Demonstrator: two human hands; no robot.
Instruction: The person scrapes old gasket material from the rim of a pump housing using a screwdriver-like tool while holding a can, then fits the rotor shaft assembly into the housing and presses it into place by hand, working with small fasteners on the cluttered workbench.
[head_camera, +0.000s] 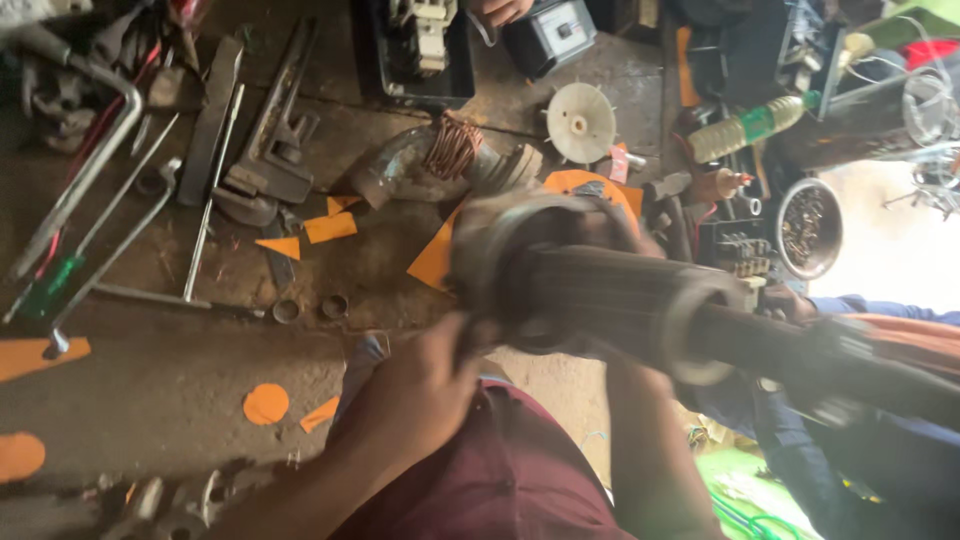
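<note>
**Dark rotor held up over a cluttered workshop floor**

Centre frame, a long dark motor rotor is up off the floor, blurred, its ringed end to the left and its shaft running off to the right. The left hand is clamped on the near-left end, fingers curled tight against the ring. The right hand is mostly hidden behind the rotor's body; the forearm rises to it from below, but whether it is gripping, I cannot tell. The rotor blocks much of the floor behind it, including part of the big orange sheet.

Just beyond sits a grey motor housing with copper winding showing, and to its right a white plastic fan. Far left lie a pipe wrench, long metal rods and a green-handled screwdriver. Orange paper scraps dot the near floor. At far right stand a plastic bottle and a round bowl of small metal parts. Another person's blue sleeve reaches in at right.
</note>
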